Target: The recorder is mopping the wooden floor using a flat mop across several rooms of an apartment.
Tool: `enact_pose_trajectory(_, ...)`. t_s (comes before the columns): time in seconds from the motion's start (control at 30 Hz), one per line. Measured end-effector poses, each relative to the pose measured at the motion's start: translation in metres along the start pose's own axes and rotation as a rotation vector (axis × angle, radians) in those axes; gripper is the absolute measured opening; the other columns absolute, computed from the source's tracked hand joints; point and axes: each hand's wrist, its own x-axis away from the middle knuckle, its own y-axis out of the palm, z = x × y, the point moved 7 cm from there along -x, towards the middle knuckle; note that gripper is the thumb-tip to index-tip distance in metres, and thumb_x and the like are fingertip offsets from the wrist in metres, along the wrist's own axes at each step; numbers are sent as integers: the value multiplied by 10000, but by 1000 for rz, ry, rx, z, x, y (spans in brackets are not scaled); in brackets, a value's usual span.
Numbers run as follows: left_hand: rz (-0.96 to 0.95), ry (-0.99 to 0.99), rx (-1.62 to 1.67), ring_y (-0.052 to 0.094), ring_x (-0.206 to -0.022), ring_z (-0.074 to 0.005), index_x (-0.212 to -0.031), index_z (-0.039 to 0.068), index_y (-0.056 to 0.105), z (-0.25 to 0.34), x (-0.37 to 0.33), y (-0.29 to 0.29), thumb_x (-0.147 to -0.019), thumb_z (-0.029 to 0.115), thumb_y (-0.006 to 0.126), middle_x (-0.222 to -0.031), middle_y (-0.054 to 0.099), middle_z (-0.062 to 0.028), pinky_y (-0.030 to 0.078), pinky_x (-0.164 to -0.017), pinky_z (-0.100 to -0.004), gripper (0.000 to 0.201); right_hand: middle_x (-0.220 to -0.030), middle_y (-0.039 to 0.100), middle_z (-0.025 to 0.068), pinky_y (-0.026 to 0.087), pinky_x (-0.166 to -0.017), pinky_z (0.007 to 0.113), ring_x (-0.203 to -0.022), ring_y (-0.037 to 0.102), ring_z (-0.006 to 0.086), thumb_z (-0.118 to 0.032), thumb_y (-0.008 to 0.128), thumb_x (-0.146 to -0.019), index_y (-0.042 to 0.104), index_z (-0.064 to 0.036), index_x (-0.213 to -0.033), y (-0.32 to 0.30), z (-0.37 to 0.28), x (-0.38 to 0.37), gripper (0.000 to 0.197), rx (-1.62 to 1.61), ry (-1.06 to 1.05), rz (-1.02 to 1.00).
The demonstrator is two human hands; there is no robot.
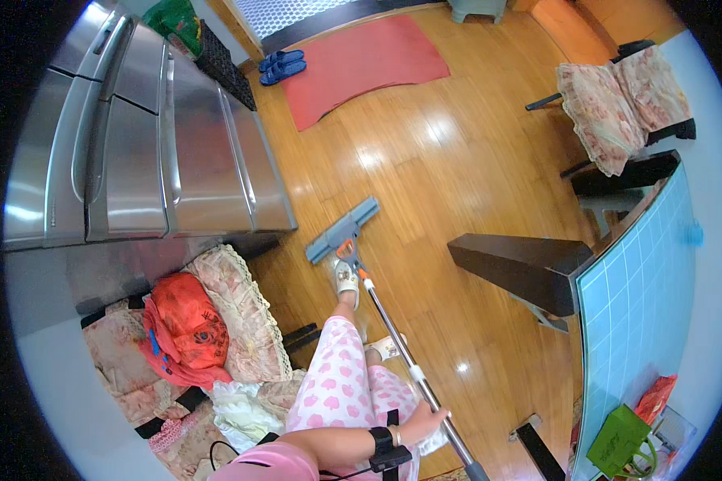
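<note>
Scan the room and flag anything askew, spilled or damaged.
The red mat looks slightly odd: its near edge bows inward, though the lens may exaggerate this. A red bag lies slumped on floral covers. No spill or damage is evident; bright spots on the wooden floor look like reflections.

Counting exactly one mop [342, 231], one visible hand [421, 425], one fridge [128, 160], one mat [365, 66] and one table [634, 297] here. Also spotting two slippers [283, 73] and two clogs [346, 280]. Getting at least two chairs [606, 112], can't tell if more, tbh.
</note>
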Motion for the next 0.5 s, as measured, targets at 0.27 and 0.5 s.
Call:
enact_pose_trajectory(0.27,86,100,-261,536,-529,-220,-746,-83,565,-50,-33,-19,-828,245,576,-585,541,-128,421,-488,-380,338,-798,653,131,506,-662,355,-724,636,260,-75,582,-863,466,-96,-1300,88,54,-10,453,-207,-13,123)
enact_pose_trajectory(0.5,148,108,-543,633,-773,-392,-816,-103,523,61,-119,-121,-784,303,591,-743,604,-268,486,-638,-445,413,-821,655,155,506,-676,340,-728,640,264,-85,577,-861,507,-38,-1234,103,-29,-119,383,-476,250,-42)
